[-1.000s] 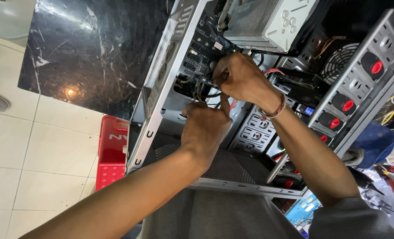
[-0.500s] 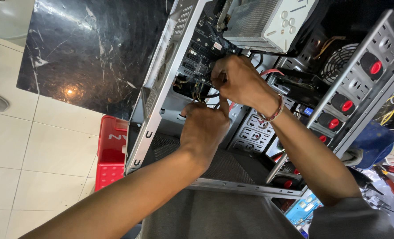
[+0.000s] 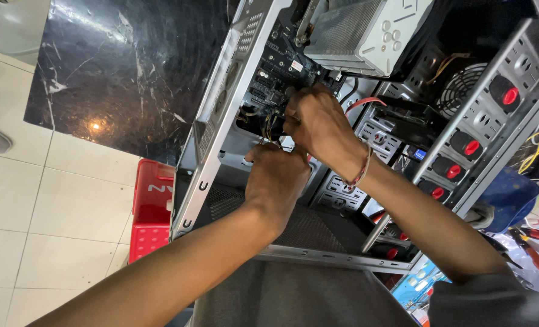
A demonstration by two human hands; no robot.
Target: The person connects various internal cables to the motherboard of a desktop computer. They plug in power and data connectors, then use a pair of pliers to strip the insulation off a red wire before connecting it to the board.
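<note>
An open grey computer case [image 3: 204, 181] lies in front of me with its side off. Both my hands reach into it at the dark motherboard [image 3: 275, 72]. My left hand [image 3: 278, 181] comes up from below, its fingers curled into a bundle of thin coloured wires [image 3: 268, 126]. Just above it, my right hand [image 3: 321, 127], with a beaded bracelet on the wrist, pinches a small plug against the board's edge; its fingertips are hidden. The two hands almost touch.
A silver box-shaped power supply [image 3: 366, 30] sits at the top of the case. Drive bays with red clips [image 3: 469, 145] run along the right. A red plastic crate [image 3: 151, 209] stands on the tiled floor beside a black marble slab [image 3: 118, 79]. Tools lie at the far right [image 3: 532, 242].
Both hands stay at the same spot on the board's edge. Only the fingers shift slightly among the wires.
</note>
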